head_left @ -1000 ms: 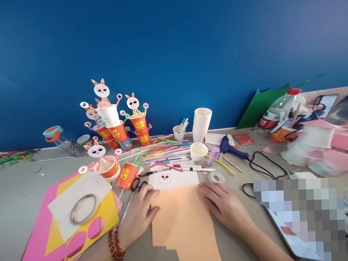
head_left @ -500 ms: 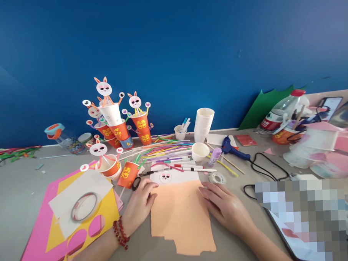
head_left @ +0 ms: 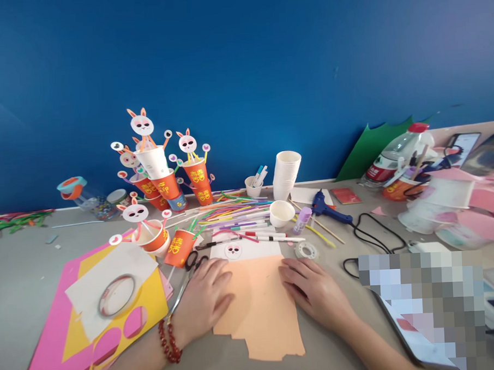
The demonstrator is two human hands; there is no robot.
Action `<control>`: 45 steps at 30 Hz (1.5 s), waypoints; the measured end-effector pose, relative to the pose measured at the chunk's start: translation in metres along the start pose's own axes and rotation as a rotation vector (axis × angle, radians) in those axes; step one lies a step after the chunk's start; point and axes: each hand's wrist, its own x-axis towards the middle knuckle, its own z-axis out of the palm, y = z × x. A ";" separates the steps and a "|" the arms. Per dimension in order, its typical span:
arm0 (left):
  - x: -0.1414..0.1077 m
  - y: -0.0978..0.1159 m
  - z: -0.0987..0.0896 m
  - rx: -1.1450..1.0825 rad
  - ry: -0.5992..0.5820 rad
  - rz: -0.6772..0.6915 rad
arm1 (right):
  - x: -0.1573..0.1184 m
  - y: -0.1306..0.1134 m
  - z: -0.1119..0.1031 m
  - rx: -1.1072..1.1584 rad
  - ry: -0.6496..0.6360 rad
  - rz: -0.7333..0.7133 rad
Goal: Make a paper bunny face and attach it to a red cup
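An irregularly cut sheet of orange paper (head_left: 260,310) lies flat on the grey table, over the lower part of a white sheet (head_left: 262,248). My left hand (head_left: 206,296) rests on the orange sheet's left edge with its fingers spread. On the right edge lies my right hand (head_left: 311,291), fingers apart and holding nothing. A small round bunny face (head_left: 233,251) sits on the white sheet, above the orange one. Black-handled scissors (head_left: 192,260) lie beside my left hand, partly hidden by it. A tape roll (head_left: 306,251) is just beyond my right hand.
Bunny figures in red cups (head_left: 181,247) stand at the back left. Pink card (head_left: 52,324) and a tape ring (head_left: 116,295) lie left. Behind are pens, coloured sticks, stacked white cups (head_left: 286,175) and a blue glue gun (head_left: 332,212). A tablet (head_left: 421,335) lies right.
My left hand has moved rightward further onto the orange paper, its fingers flatter, and more of the scissors shows. My right hand has barely moved. The whole view has shifted slightly.
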 end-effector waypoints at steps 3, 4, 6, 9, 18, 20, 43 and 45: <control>-0.005 0.004 -0.002 -0.020 -0.119 0.118 | 0.000 -0.001 0.000 0.003 0.001 0.005; -0.006 0.004 -0.002 -0.013 -0.135 0.134 | 0.000 -0.001 0.000 0.002 0.007 0.005; -0.008 0.005 0.001 0.002 -0.138 0.147 | 0.001 -0.003 -0.001 -0.001 0.022 0.002; -0.010 0.006 0.006 0.017 -0.117 0.133 | 0.002 -0.004 -0.001 -0.007 0.042 -0.003; -0.021 0.000 0.010 0.065 -0.165 0.136 | 0.001 -0.003 0.001 -0.016 0.024 -0.014; -0.027 -0.004 0.008 0.061 -0.161 0.123 | 0.001 -0.003 0.001 -0.012 0.018 -0.008; -0.027 0.002 0.002 0.019 -0.112 0.042 | 0.047 -0.038 -0.039 1.118 0.132 0.353; -0.022 0.009 -0.002 -0.043 -0.044 -0.034 | 0.054 -0.041 -0.035 1.222 0.119 0.359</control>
